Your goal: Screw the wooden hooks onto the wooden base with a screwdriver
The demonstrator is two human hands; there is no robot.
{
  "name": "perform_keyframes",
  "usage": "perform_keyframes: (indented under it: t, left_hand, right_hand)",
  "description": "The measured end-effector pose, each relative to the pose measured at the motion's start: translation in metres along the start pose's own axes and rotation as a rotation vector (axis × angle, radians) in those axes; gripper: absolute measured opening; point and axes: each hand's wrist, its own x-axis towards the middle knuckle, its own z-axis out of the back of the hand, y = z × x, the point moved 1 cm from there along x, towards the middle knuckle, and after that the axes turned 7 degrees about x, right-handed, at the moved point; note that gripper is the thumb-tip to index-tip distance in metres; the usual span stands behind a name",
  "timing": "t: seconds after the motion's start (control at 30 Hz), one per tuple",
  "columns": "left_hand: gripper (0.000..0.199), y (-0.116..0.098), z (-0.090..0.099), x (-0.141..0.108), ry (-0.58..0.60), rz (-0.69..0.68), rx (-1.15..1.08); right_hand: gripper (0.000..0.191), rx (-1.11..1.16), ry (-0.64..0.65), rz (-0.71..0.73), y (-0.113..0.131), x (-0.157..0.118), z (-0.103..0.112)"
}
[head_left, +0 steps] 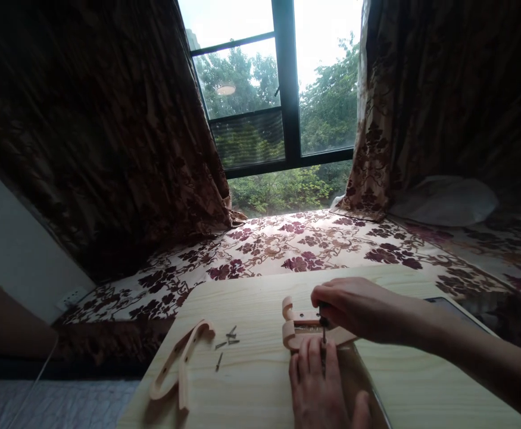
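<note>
My right hand [353,305] is closed around the dark handle of a screwdriver [324,332], held upright with its shaft pointing down. The screwdriver's tip meets a curved wooden hook [290,335] near my left fingertips; the exact contact is too small to make out. My left hand [318,384] lies flat with outstretched fingers, pressing along the hook's near side and over a brown strip [358,375]. Just behind is a second wooden hook [287,308] with dark holes. Several screws [231,336] are scattered to the left, beside two more bent wooden pieces [189,357] with holes.
Everything rests on a pale wooden tabletop [242,387]. A dark flat device [452,311] lies at its right edge, partly behind my right forearm. Beyond the table is a flower-patterned window seat [305,244], with dark curtains [130,119] framing a window [289,89].
</note>
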Motion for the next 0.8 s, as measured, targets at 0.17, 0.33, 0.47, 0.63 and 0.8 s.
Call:
perform_keyframes:
  t: [0.17, 0.33, 0.47, 0.63, 0.8]
  left_hand:
    - [0.069, 0.005, -0.001, 0.001, -0.009, -0.086, 0.075]
    - [0.070, 0.003, 0.002, 0.001, 0.023, -0.021, 0.022]
    - [0.068, 0.001, 0.002, 0.001, 0.055, -0.045, 0.030]
    - [0.068, -0.001, -0.002, 0.000, 0.023, 0.022, -0.039]
    - [0.069, -0.001, 0.001, 0.003, 0.057, -0.019, -0.007]
  right_hand:
    - [0.011, -0.031, -0.045, -0.053, 0.004, 0.006, -0.009]
    - [0.013, -0.045, -0.039, -0.087, 0.004, 0.002, -0.004]
    - [0.018, -0.024, 0.012, -0.045, 0.004, -0.002, 0.008]
    - [0.018, -0.042, 0.028, -0.036, 0.004, 0.002, 0.004]
    - [0.022, -0.052, 0.003, -0.072, 0.000, 0.006, -0.006]
